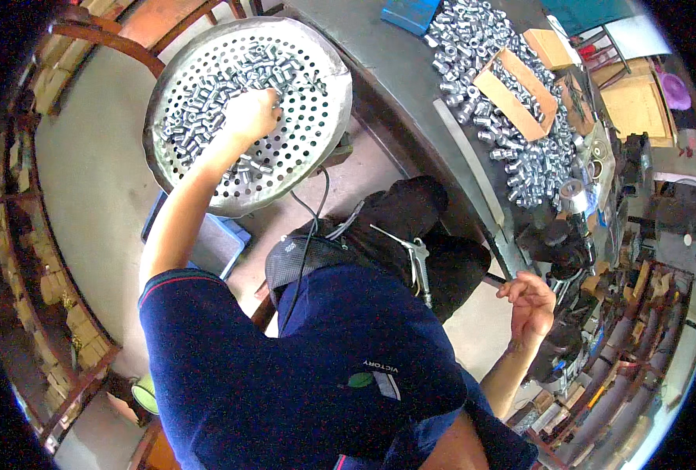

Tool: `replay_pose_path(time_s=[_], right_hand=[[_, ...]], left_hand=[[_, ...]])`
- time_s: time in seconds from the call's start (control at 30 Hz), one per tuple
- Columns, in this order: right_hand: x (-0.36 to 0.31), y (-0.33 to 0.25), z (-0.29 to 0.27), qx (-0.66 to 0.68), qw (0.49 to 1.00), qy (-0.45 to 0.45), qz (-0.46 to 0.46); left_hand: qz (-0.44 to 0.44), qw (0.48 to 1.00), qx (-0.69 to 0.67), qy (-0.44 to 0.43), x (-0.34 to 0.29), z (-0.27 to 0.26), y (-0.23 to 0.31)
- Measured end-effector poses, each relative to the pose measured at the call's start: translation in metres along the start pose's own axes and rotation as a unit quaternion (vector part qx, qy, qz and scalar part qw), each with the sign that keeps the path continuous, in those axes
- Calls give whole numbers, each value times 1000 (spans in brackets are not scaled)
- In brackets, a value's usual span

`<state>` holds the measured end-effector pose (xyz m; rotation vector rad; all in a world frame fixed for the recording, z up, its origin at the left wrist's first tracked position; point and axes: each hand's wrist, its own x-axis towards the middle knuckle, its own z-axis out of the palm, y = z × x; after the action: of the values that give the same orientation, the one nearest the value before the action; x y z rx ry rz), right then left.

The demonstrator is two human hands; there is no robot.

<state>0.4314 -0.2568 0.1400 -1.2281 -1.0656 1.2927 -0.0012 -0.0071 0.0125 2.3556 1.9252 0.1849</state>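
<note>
My left hand (pixel 252 116) reaches into a round perforated metal pan (pixel 317 149) at the upper left. Its fingers are curled down among the small silvery metal fittings (pixel 195 110) heaped there, and what they grip is hidden. On the other side, my right hand (pixel 530 304) is raised beside the bench edge, near a dark machine (pixel 555 243). Its fingers are loosely bent and apart, with nothing visible in them. A silvery air blow gun (pixel 417 262) lies across my dark trousers.
A large heap of metal fittings (pixel 512 157) covers the dark bench, with an open cardboard box (pixel 512 102) among it. At the bench's far end is a blue bin (pixel 411 14). A blue crate (pixel 221 247) stands below the pan. A black cable (pixel 317 215) hangs beside my lap.
</note>
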Motion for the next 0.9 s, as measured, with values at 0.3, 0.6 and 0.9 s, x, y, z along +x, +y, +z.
replay_pose_path(time_s=[0.3,0.6,0.9], right_hand=[[-13,12,-19,20,998,62,9],[-51,24,-73,85,980,179,19],[-48,60,-160,221,885,409,-29]], left_hand=[[14,999,28,-6,-4,4,2],[-33,851,-515,-101,23,-55,52],[210,671,-669,-241,57,-77,280]])
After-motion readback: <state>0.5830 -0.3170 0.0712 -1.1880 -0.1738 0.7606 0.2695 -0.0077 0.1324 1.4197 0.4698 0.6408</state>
